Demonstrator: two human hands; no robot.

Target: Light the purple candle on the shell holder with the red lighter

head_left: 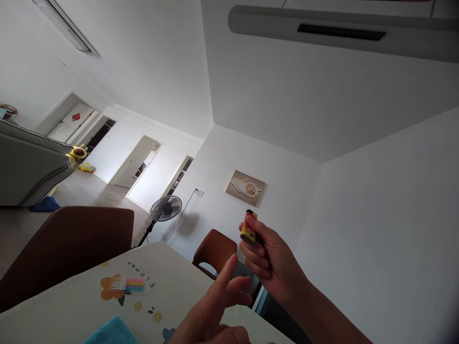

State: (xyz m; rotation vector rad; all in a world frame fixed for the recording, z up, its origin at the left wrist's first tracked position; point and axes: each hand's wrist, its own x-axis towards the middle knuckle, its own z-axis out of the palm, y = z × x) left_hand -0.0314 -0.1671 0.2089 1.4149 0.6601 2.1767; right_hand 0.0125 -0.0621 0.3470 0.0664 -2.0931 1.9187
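My right hand (270,260) is raised over the far corner of the table, fingers wrapped round a small yellow and red lighter (248,229) held upright. My left hand (215,310) is lower and nearer, its index finger stretched out toward the right hand, the other fingers loosely curled; it holds nothing. On the table (172,282), which has a cream cloth with flower prints, lies a clear pack of thin coloured candles (128,284), to the left of both hands.
A blue cloth (111,332) lies at the table's near edge. Two brown chairs (68,243) (214,251) stand at the table. A standing fan (165,209) is by the white wall, a grey sofa (28,167) at left, and doorways behind.
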